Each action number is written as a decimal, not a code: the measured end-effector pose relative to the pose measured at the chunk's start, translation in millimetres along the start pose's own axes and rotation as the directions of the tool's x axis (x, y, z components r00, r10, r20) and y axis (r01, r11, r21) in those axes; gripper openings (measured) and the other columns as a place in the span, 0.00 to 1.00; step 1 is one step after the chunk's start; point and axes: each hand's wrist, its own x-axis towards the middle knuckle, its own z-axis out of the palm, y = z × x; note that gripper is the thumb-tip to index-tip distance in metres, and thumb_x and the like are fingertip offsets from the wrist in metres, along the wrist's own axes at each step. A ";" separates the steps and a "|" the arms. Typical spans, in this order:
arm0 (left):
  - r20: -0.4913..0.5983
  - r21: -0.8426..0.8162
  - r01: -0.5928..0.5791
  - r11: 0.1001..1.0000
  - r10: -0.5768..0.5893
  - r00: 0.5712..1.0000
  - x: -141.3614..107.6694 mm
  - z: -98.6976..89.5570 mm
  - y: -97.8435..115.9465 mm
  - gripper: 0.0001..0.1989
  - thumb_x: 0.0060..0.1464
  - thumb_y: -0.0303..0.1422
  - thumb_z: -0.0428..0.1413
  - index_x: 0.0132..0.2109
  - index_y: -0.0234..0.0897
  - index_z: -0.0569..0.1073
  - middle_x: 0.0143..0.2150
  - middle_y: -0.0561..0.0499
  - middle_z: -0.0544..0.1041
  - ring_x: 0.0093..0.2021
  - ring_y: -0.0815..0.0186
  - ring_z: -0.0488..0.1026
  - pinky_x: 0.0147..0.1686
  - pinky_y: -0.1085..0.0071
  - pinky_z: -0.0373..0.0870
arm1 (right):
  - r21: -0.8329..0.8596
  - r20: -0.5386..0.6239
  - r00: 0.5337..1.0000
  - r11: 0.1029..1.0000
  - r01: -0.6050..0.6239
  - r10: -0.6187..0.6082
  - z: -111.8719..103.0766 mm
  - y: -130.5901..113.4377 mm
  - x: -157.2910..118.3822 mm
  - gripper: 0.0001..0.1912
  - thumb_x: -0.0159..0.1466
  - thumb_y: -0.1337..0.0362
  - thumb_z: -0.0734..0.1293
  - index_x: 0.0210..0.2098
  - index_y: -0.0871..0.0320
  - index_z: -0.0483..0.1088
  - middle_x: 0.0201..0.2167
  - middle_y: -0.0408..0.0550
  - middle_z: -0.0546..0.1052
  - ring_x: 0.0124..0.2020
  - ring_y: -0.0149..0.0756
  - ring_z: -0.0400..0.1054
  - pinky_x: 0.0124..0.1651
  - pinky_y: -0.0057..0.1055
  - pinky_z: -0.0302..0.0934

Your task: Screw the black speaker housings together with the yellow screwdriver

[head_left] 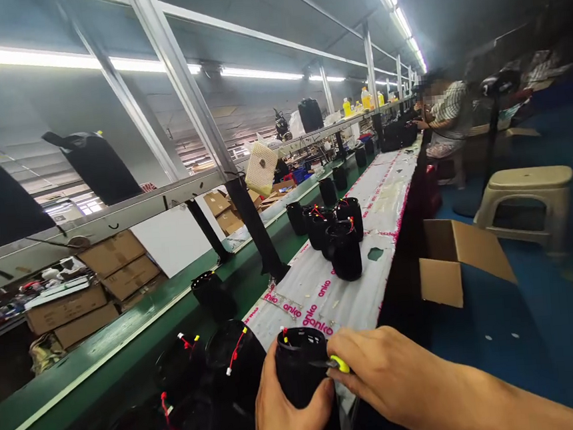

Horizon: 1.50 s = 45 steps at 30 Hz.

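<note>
My left hand [287,402] is wrapped round a black fabric-covered cylinder [300,368], upright with its open rim facing up. A small white and yellow connector shows inside that rim. My right hand [370,368] grips a small tool with a yellow handle [340,364]; its slim, pointed tip lies against the cylinder's side, below the rim. I cannot make out the tool's exact kind. Left of my hands stand several more black cylinders [232,347] with red wires and small connectors.
Another group of black cylinders [344,250] stands on the white-covered bench [303,294], beside a green conveyor belt [175,318]. A metal post [252,231] rises between them. On the right are an open cardboard box [440,282], a beige stool [529,180] and a seated person [451,113].
</note>
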 end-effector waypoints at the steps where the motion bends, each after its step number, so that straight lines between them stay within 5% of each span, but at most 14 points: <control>1: -0.006 0.008 -0.001 1.000 0.001 1.000 -0.1 0.5 1.8 0.34 0.43 0.41 0.63 0.58 0.36 0.72 0.53 0.42 0.81 0.55 0.47 0.77 0.56 0.54 0.70 | -0.040 0.019 1.000 0.999 0.009 -0.008 2.1 1.3 0.6 0.03 0.71 0.65 0.64 0.40 0.55 0.64 0.32 0.44 0.74 0.27 0.38 0.70 0.26 0.36 0.53; 18: -0.010 0.126 0.012 0.992 -0.011 1.000 0.8 8.2 1.3 0.34 0.44 0.43 0.62 0.59 0.38 0.71 0.53 0.42 0.80 0.54 0.45 0.77 0.54 0.48 0.71 | -0.275 0.061 0.992 0.953 0.126 -0.113 2.4 11.5 -1.0 0.08 0.62 0.71 0.68 0.38 0.55 0.65 0.30 0.42 0.70 0.26 0.38 0.66 0.22 0.39 0.43; 25: 0.007 0.164 -0.009 0.986 0.008 1.000 -0.5 11.5 3.5 0.33 0.45 0.39 0.61 0.60 0.39 0.69 0.55 0.42 0.78 0.57 0.47 0.75 0.56 0.50 0.70 | -0.344 0.199 0.965 0.910 0.233 -0.172 -5.3 11.5 0.1 0.08 0.60 0.71 0.70 0.30 0.54 0.68 0.28 0.44 0.71 0.23 0.37 0.63 0.20 0.39 0.35; 32: 0.026 0.225 -0.054 0.973 0.050 0.998 -2.5 13.5 6.2 0.31 0.47 0.37 0.59 0.61 0.42 0.68 0.57 0.43 0.77 0.54 0.47 0.77 0.53 0.51 0.71 | -0.313 0.229 0.963 0.926 0.210 -0.141 -6.5 13.2 2.3 0.13 0.54 0.71 0.73 0.26 0.54 0.63 0.25 0.42 0.71 0.19 0.34 0.64 0.19 0.38 0.33; 40: 0.010 0.285 -0.016 0.958 0.014 1.000 -4.8 16.6 12.6 0.33 0.47 0.38 0.60 0.61 0.42 0.67 0.56 0.44 0.77 0.50 0.47 0.79 0.53 0.53 0.72 | -0.353 0.275 0.961 0.926 0.134 -0.034 -0.9 11.7 3.3 0.13 0.52 0.68 0.75 0.32 0.56 0.67 0.25 0.43 0.72 0.20 0.38 0.68 0.18 0.38 0.36; 45: 0.008 0.159 -0.023 0.987 0.022 1.000 -0.8 12.7 5.1 0.32 0.43 0.38 0.61 0.59 0.40 0.71 0.55 0.44 0.78 0.55 0.48 0.76 0.55 0.54 0.70 | -0.158 0.235 0.969 0.980 0.121 -0.082 -10.1 13.1 -0.2 0.04 0.66 0.67 0.67 0.35 0.57 0.66 0.30 0.44 0.75 0.25 0.37 0.71 0.23 0.36 0.45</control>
